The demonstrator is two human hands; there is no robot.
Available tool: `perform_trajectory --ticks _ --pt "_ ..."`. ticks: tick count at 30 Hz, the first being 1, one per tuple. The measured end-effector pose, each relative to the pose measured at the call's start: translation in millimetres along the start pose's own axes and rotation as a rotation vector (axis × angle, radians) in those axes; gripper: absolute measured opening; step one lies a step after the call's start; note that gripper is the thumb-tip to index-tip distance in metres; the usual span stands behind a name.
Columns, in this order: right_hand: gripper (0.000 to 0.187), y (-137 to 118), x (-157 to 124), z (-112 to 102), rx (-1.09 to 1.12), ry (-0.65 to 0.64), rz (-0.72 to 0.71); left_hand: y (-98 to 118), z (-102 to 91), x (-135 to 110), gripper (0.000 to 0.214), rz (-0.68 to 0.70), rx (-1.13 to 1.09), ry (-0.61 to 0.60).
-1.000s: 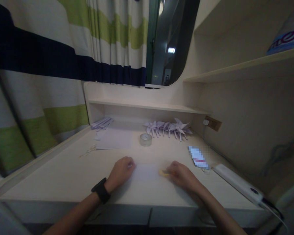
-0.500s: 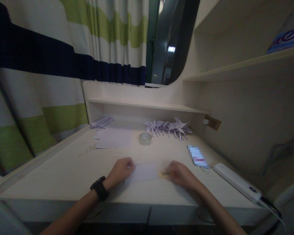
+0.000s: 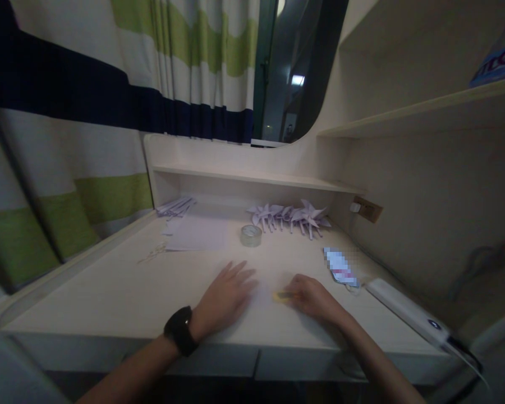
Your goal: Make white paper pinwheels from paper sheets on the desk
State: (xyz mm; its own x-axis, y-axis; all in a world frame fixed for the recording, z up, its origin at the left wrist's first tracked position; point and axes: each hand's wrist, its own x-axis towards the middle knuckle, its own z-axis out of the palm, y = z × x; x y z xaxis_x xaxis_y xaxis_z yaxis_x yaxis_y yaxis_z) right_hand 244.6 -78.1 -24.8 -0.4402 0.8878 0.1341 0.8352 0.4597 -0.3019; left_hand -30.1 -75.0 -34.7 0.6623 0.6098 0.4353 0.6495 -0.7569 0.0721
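Observation:
Over a sheet of white paper [image 3: 261, 297] near the desk's front, my left hand [image 3: 229, 294] lies with its fingers stretched out, covering most of the sheet. A dark watch [image 3: 180, 331] is on that wrist. My right hand [image 3: 311, 297] is closed around a small yellow utility knife [image 3: 281, 296], its tip pointing left at the sheet's right side. Motion blurs the paper and the left fingers a little. Behind the hands stands a roll of clear tape [image 3: 251, 236].
Several paper pinwheels [image 3: 288, 216] lie at the back, with stacked paper [image 3: 200, 227] and rolled paper sticks [image 3: 175, 207] to their left. Small pale sticks [image 3: 152, 252] lie at the left. A phone [image 3: 340, 266] and a white power strip [image 3: 408, 311] are on the right.
My left hand has gone from closed at the paper's left edge to spread flat over it, moving right. My right hand stays nearly in place with the knife.

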Motion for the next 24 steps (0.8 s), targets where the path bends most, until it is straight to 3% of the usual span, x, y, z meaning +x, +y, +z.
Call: perform_trajectory --ticks 2,6,24 --pt "0.013 0 0 0 -0.008 0.001 -0.004 4 7.7 3 0.041 0.052 -0.059 -0.096" --pt "0.019 -3 0 4 0.005 0.020 -0.036 2 21.7 3 0.043 0.020 -0.129 -0.202" --pt "0.016 -14 -1 18 -0.026 0.076 -0.102 0 29.5 0 0.044 0.000 -0.080 -0.218"
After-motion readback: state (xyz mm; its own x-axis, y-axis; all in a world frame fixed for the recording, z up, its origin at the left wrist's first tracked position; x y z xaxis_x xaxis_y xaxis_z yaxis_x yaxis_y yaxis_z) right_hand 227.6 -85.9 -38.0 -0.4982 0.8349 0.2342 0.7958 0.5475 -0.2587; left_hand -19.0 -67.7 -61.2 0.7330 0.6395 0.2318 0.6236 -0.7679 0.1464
